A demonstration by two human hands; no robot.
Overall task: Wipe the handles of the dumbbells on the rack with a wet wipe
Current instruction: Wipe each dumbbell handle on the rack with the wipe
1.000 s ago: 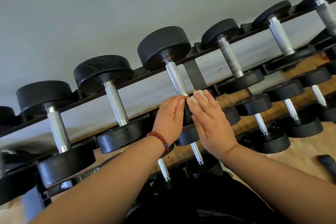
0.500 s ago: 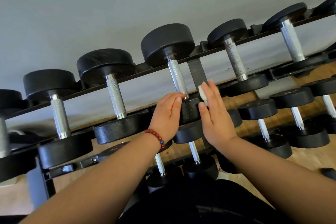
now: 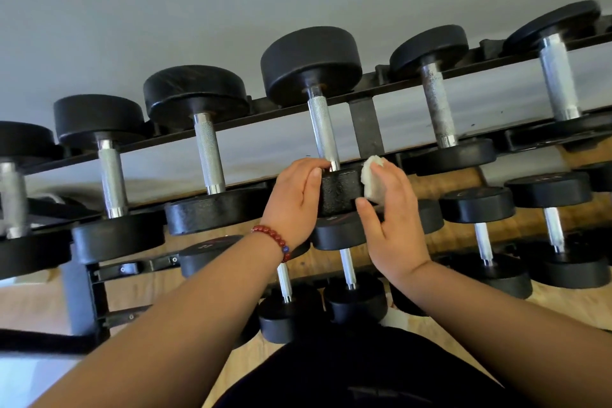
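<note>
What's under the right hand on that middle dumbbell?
A folded white wet wipe sits between the right hand and the near black weight head. Its top edge shows; the rest is covered by the fingers.

red marks on lower dumbbell heads (image 3: 212,243) blurred; nothing legible.

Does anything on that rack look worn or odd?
Yes. One handle, on the top-row dumbbell just right of the hands, looks dull and blotchy, perhaps rusted, while its neighbours shine. Nothing looks askew or spilled.
</note>
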